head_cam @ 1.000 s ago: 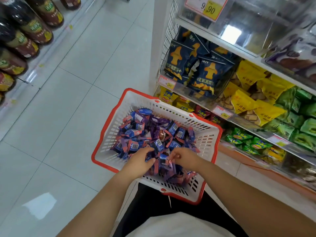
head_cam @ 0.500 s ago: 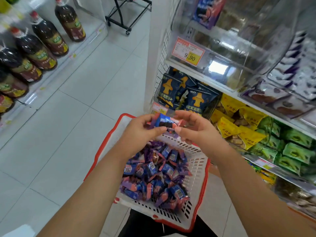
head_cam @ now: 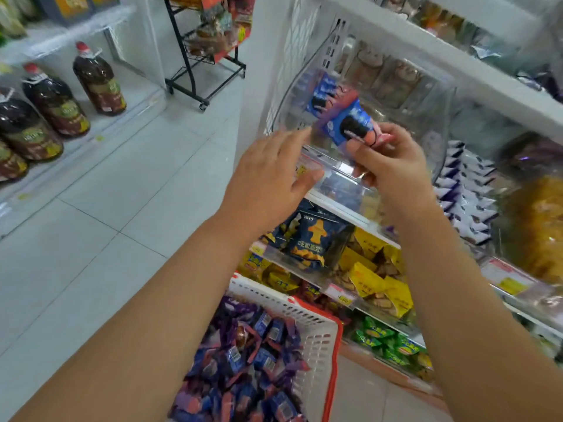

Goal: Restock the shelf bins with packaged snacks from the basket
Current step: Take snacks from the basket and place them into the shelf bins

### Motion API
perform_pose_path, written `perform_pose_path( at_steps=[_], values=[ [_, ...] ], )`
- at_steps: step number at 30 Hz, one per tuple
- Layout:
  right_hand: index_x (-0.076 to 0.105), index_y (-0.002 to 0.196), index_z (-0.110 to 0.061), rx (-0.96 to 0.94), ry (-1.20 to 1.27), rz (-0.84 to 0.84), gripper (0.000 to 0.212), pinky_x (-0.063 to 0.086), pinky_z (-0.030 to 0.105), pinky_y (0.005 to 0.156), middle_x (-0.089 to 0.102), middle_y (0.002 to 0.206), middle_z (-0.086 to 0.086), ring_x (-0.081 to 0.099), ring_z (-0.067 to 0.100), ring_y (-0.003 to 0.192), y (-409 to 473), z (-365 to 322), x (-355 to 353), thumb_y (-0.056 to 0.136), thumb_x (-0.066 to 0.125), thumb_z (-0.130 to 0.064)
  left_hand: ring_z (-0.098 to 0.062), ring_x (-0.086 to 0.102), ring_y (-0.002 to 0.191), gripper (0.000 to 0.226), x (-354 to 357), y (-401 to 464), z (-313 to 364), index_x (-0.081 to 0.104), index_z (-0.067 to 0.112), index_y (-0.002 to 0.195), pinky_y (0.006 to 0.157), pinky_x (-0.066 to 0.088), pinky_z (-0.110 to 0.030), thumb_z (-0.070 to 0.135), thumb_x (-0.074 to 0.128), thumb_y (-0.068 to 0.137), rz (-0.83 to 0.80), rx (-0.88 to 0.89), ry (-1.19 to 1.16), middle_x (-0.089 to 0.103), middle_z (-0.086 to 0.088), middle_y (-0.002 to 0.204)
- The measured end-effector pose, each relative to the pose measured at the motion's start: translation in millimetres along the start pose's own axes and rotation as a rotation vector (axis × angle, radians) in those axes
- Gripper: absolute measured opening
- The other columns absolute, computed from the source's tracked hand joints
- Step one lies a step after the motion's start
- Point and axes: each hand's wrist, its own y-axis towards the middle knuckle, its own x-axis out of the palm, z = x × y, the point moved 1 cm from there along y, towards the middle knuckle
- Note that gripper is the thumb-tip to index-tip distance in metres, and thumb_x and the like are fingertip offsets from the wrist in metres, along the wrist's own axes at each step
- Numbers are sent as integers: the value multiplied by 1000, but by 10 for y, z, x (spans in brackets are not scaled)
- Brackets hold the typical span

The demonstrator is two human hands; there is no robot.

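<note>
Pale grey floor tiles (head_cam: 100, 214) fill the aisle. At nine o'clock a low white shelf (head_cam: 76, 28) carries dark bottles (head_cam: 99, 82) with red caps. At twelve o'clock stands a black wire rack (head_cam: 207, 56) on castors, against a white wall (head_cam: 143, 41). The light is even and bright.

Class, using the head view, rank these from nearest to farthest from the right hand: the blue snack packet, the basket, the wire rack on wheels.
1. Blue snack packet: pinched in the right hand.
2. Basket: below, by the forearms.
3. Wire rack: far left, across the aisle.
</note>
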Motion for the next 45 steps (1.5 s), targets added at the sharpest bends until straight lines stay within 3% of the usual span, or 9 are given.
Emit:
perform_pose_path(
  at_steps=[4, 10, 18, 24, 29, 35, 40, 43, 45],
  values=[
    [57, 103, -18, 105, 46, 24, 27, 41, 20, 48, 66, 81, -1, 61, 8, 57, 685, 143, 33, 84, 73, -9, -27, 17, 149, 56, 229, 136, -153, 39, 15, 146, 121, 2, -38, 37, 53, 97, -78, 68, 198, 34, -7, 155],
    [56, 106, -8, 323, 125, -20, 36, 49, 20, 47, 63, 76, 5, 63, 12, 53, 1526, 550, 275, 79, 73, 7, -28, 21, 148, 64, 274, 123, -232, 41, 15, 146, 119, 15, -41, 10, 65, 87, -48, 110, 217, 37, -8, 154],
    [57, 82, -12, 394, -80, -4, 27, 50, 21, 49, 66, 60, 0, 63, 11, 52, 1850, 809, 344, 75, 79, 1, -25, 5, 151, 80, 261, 110, -238, 28, 17, 151, 120, 12, -40, 30, 71, 85, -136, 103, 212, 23, -5, 160],
    [60, 85, -9, 383, -121, 42, 22, 46, 21, 45, 67, 74, 7, 63, 13, 58, 1883, 819, 403, 77, 81, -7, -24, -1, 151, 84, 271, 118, -228, 23, 17, 152, 121, 8, -40, 36, 70, 86, -159, 94, 217, 17, -4, 161],
    [61, 109, -4, 378, -147, 86, 45, 58, 32, 69, 73, 93, 12, 70, 21, 77, 1863, 892, 395, 73, 85, -14, -24, 0, 151, 84, 247, 112, -221, 24, 18, 152, 120, 11, -39, 36, 71, 85, -163, 94, 201, 18, -4, 160],
    [60, 96, -10, 332, -159, 78, 23, 46, 16, 43, 66, 78, 6, 61, 7, 47, 1737, 758, 315, 82, 78, -10, -23, -3, 151, 85, 247, 109, -203, 21, 20, 153, 120, 12, -39, 37, 71, 86, -181, 84, 207, 15, -3, 161],
    [51, 117, -10, 175, -390, 89, 49, 54, 26, 62, 67, 105, 5, 70, 20, 88, 1620, 637, 220, 79, 81, -18, -22, -5, 151, 86, 240, 120, -203, 19, 21, 153, 120, 10, -39, 36, 71, 85, -201, 77, 209, 12, -2, 162],
    [50, 106, -19, 90, -393, 90, 41, 57, 35, 81, 64, 103, 0, 67, 21, 97, 1466, 495, 189, 79, 80, -22, -22, -8, 151, 86, 246, 124, -199, 17, 21, 153, 120, 8, -39, 36, 70, 86, -207, 72, 197, 9, -2, 163],
    [51, 104, -22, 40, -372, 70, 36, 56, 34, 80, 63, 103, -1, 66, 19, 97, 1278, 330, 184, 81, 79, -24, -22, -11, 151, 87, 252, 118, -192, 15, 21, 153, 121, 3, -39, 36, 69, 87, -238, 57, 196, 3, -2, 164]
  ],
)
